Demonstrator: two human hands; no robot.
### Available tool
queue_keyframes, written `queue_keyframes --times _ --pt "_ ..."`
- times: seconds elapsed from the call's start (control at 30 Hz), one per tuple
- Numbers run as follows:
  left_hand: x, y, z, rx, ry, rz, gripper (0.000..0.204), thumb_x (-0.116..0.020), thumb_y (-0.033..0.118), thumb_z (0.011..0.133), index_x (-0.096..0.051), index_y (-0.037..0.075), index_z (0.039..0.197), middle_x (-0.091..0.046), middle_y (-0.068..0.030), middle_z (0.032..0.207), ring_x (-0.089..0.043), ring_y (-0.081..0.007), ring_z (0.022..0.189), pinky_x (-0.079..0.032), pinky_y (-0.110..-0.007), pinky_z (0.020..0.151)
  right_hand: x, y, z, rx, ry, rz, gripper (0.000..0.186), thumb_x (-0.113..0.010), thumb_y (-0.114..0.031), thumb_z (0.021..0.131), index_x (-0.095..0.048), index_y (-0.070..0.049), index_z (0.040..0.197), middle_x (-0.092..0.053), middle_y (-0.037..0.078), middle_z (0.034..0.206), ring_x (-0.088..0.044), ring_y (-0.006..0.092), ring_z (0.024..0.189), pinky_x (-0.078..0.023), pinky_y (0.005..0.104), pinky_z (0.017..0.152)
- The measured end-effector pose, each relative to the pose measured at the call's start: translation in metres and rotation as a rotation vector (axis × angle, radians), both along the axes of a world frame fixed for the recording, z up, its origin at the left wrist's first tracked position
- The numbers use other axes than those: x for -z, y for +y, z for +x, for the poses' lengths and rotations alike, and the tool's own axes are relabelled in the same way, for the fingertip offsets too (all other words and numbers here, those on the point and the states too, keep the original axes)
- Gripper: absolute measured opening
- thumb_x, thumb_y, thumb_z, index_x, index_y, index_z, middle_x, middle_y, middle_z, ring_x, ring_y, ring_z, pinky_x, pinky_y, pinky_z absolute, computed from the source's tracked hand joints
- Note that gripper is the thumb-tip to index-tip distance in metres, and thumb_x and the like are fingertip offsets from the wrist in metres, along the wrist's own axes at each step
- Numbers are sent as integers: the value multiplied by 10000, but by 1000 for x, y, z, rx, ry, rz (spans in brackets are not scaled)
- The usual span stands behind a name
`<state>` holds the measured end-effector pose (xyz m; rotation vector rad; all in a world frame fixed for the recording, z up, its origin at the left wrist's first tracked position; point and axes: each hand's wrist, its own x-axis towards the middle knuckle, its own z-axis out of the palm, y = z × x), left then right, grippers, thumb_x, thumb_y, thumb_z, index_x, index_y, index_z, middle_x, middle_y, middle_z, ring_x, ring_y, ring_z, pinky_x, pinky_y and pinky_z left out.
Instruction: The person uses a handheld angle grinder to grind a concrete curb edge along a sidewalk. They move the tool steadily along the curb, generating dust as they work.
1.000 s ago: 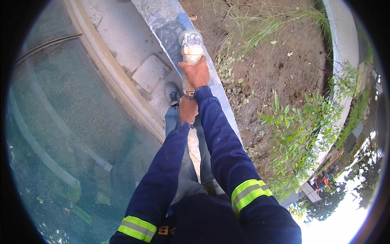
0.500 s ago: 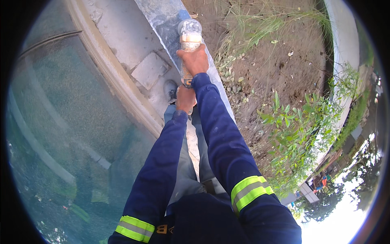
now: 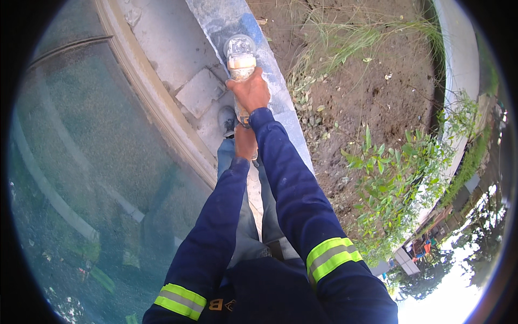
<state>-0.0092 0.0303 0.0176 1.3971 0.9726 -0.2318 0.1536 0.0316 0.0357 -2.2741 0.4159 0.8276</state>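
Both hands clasp a dusty power tool above a grey ledge

In the head view, a long-bodied power tool (image 3: 241,60) lies in line with the grey ledge (image 3: 284,110), its round front end over the upper surface, near the left edge. Whether that end touches the ledge cannot be told from above. The right hand (image 3: 251,93) is wrapped around the middle of the body, thumb to the left. The left hand (image 3: 245,142) is closed around the rear part, nearer the wearer, and hides most of it.

Writing shows mainly on the dark garment (image 3: 270,286), whose front bears orange-yellow lettering (image 3: 216,304) beside a small diamond-shaped outline, both only partly in view. A small orange marking (image 3: 244,121) sits on the tool between the hands, too small to read. Pale dust coats much of the tool's casing.

The navy sleeves carry yellow-green bands (image 3: 334,259) with grey stripes. A blue patch (image 3: 250,23) colours the ledge beyond the tool. Left of the ledge are a loose slab (image 3: 200,93), a shoe (image 3: 226,120) and a broad glass pane (image 3: 102,162); right of it, brown soil (image 3: 372,102) and a leafy plant (image 3: 386,167).
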Motion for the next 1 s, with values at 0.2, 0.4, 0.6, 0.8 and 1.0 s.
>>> queue_keyframes --times 0.2,0.4,0.6,0.8,1.0 --pt "-4 7 23 71 156 -71 214 -660 180 956 -689 -32 943 -661 -90 647 -627 -197 466 -451 -378 424 3 -6 12 78 -37 -68 820 -844 -412 700 -530 40 1307 -746 317 1096 -736 486 1038 -569 535 943" --pt "-22 -14 -1 -23 214 -105 279 -754 246 922 -701 -26 952 -664 -81 663 -607 -165 471 -424 -369 425 -7 -21 -19 74 -20 -61 820 -855 -407 716 -516 47 1308 -748 315 1090 -736 487 1038 -568 537 937" --pt "11 -2 -12 -138 32 30 288 -717 267 953 -699 -20 933 -666 -80 663 -604 -180 465 -433 -383 434 -1 16 -17 -77 -34 1 792 -869 -385 723 -509 55 1274 -745 324 1063 -737 483 1029 -564 531 938" --pt "9 30 30 1 160 -38 328 -728 278 936 -705 -49 917 -687 -126 655 -662 -231 495 -494 -396 464 6 30 23 8 -61 -44 794 -867 -404 701 -526 37 1266 -747 313 1088 -733 483 1043 -566 528 947" --pt "-6 4 44 188 302 -41 348 -757 293 908 -712 -52 899 -718 -219 708 -748 -338 614 -557 -456 554 9 -20 20 157 -143 -70 849 -878 -437 698 -542 43 1312 -738 304 1156 -724 471 1084 -556 522 969"
